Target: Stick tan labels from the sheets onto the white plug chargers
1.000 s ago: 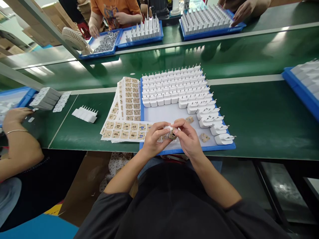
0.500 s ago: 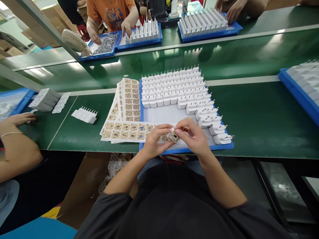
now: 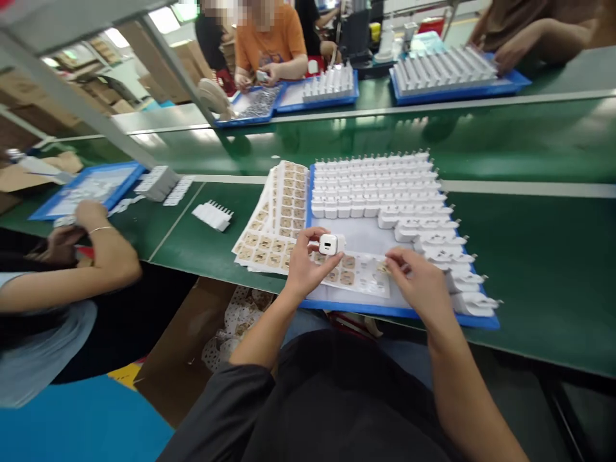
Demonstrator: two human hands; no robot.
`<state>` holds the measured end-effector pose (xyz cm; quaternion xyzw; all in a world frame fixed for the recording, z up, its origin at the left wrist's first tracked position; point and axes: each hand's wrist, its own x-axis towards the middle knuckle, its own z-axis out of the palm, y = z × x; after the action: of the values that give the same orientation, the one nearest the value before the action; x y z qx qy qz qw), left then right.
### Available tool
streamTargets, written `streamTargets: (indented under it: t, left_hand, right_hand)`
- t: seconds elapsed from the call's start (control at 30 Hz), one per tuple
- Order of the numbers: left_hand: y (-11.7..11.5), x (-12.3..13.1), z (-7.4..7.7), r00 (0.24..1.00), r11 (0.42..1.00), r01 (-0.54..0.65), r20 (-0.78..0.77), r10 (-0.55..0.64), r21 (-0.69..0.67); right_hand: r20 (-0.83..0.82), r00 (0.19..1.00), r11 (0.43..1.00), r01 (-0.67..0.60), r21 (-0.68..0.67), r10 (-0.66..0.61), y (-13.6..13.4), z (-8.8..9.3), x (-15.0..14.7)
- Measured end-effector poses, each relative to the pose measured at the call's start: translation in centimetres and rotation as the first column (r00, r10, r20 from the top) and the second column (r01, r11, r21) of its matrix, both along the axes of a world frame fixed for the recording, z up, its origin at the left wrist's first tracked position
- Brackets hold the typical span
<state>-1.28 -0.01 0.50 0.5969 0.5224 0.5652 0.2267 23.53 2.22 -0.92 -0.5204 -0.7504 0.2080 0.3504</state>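
Centre frame, left hand (image 3: pixel 307 271) grips a white USB charger (image 3: pixel 328 244) by its edges, port face to the viewer, above a sticker sheet (image 3: pixel 373 287). Right hand (image 3: pixel 423 282), right of centre, has fingertips pinched narrow on a small tan scrap (image 3: pixel 383 267) over the blue tray (image 3: pixel 366 309). Possible trouble: scrap clinging to fingers and dropping into the tray, or a light grip letting the charger slip

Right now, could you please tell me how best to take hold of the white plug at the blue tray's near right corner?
I'd grip the white plug by its thick body, probably coming down from above: its thin pins stick out to the right, and a neighbouring plug sits close on its far side.
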Motion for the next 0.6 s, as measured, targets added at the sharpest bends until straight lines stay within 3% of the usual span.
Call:
streamTargets:
  t: [0.07,0.17,0.23,0.33,0.47,0.6]
  left_hand:
    - [0.3,-2.5,0.7,0.996,0.995,-0.091,0.009,0.091,0.035]
    - [0.4,-8.5,1.2,0.955,0.960,-0.280,-0.098,0.279,0.005]
    - [0.2,-13.1,0.8,0.883,0.901,-0.433,-0.212,0.419,-0.025]
    - [-0.1,-19.3,-1.2,0.761,0.807,-0.590,-0.352,0.545,-0.027]
    - [0.0,-24.0,-4.1,0.706,0.795,-0.606,-0.435,0.559,0.039]
    - [0.0,-25.1,-4.5,0.702,0.809,-0.582,-0.451,0.551,0.083]
  right_hand:
    - [0.171,0.985,0.998,0.020,0.059,-0.030,0.7,-1.0,0.7]
    - [0.301,0.953,0.995,0.017,0.101,-0.047,1.1,-2.1,1.0]
    - [0.321,0.943,0.991,0.046,0.124,-0.084,1.0,-2.2,0.9]
    - [0.277,0.951,0.982,0.091,0.167,-0.136,0.8,-1.7,0.5]
    - [0.204,0.972,0.980,0.079,0.180,-0.115,0.9,-0.6,0.0]
    - [0.184,0.983,0.992,-0.023,0.121,0.000,1.0,0.0,-0.9]
